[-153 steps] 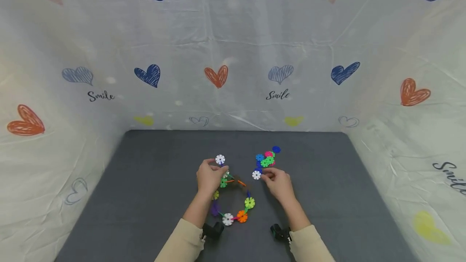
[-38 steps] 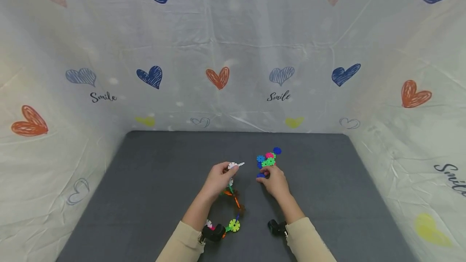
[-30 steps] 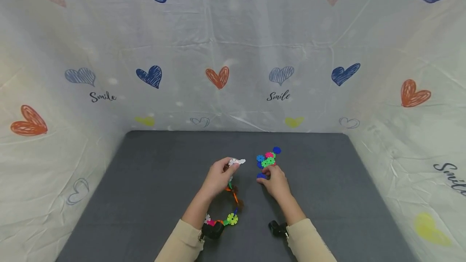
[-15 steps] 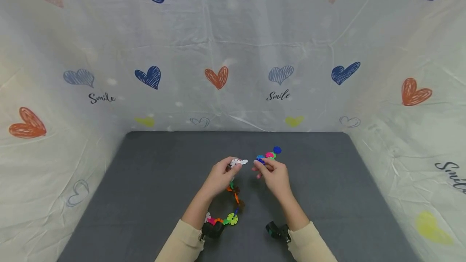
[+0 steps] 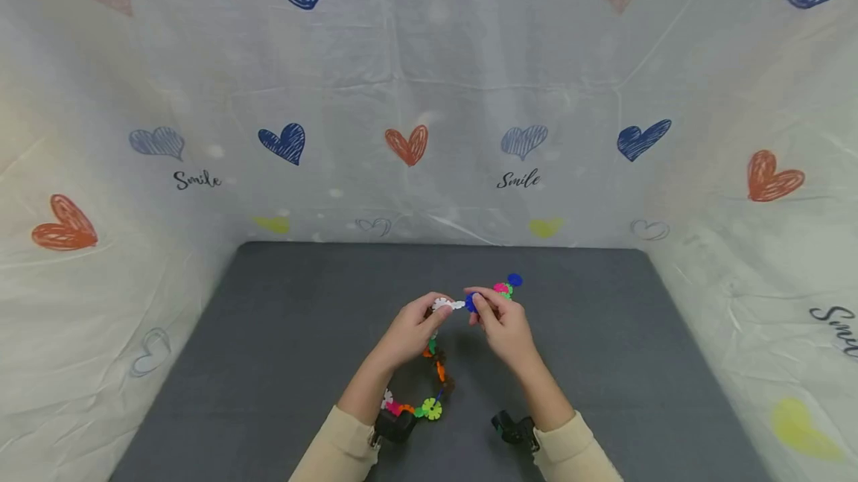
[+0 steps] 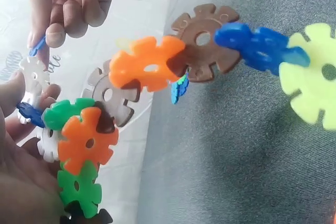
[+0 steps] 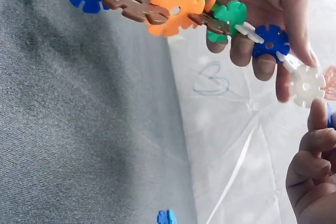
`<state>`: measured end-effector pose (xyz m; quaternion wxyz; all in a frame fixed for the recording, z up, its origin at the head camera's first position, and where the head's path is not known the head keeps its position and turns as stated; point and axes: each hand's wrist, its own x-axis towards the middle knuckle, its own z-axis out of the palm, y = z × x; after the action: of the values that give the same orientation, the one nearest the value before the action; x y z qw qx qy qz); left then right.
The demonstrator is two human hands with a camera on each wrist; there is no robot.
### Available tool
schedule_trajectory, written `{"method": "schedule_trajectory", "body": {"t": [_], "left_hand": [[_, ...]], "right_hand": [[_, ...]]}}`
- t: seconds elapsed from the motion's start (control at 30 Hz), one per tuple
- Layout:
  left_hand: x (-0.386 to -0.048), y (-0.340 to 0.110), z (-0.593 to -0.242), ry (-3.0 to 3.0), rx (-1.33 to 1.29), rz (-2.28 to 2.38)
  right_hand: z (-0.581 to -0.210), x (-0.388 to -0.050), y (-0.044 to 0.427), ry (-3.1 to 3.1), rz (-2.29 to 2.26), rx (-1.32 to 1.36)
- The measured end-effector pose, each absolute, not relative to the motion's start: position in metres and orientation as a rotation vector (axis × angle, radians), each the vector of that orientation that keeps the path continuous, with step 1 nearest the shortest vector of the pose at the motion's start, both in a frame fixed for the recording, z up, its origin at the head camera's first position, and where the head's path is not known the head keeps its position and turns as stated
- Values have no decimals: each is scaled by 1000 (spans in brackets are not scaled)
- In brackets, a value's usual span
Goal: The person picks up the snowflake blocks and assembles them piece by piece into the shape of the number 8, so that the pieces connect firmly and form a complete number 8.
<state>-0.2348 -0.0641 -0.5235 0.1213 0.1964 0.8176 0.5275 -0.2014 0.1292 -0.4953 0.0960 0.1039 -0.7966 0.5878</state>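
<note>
My left hand point(image 5: 410, 331) pinches a white snowflake disc point(image 5: 442, 304) at the top end of a linked chain of coloured discs. From that hand the chain hangs in a loop, with orange point(image 6: 88, 141), brown point(image 6: 205, 40), blue point(image 6: 260, 48) and yellow-green point(image 6: 315, 74) discs slotted edge to edge. My right hand point(image 5: 507, 329) pinches a blue snowflake disc point(image 5: 471, 302) between thumb and fingers. The blue disc is right at the edge of the outermost white disc point(image 7: 307, 86); whether their slots interlock I cannot tell. The loop's lower left is partly hidden behind the left wrist.
Loose discs lie on the grey table point(image 5: 302, 296) behind my right hand, among them a pink disc point(image 5: 500, 288) and a dark blue disc point(image 5: 515, 279). A black wrist camera point(image 5: 395, 426) sits at the left wrist, another camera point(image 5: 512, 428) at the right. A heart-printed curtain point(image 5: 442, 191) surrounds the table.
A white disc earlier in my right hand is now on the chain's end. My right hand has since picked a blue disc off the table and brought it leftward to the chain.
</note>
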Motion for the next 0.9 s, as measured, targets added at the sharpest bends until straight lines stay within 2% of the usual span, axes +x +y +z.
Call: {"method": "schedule_trajectory", "body": {"t": [0.3, 0.57, 0.9], "left_hand": [[-234, -61, -524, 2401, 569, 1585], [-232, -57, -525, 2436, 565, 1680], [-231, -53, -520, 2503, 555, 1731]], "right_hand": [[-500, -200, 126, -2261, 1780, 310], [-536, -208, 124, -2086, 1953, 213], [-528, -207, 128, -2028, 1962, 198]]}}
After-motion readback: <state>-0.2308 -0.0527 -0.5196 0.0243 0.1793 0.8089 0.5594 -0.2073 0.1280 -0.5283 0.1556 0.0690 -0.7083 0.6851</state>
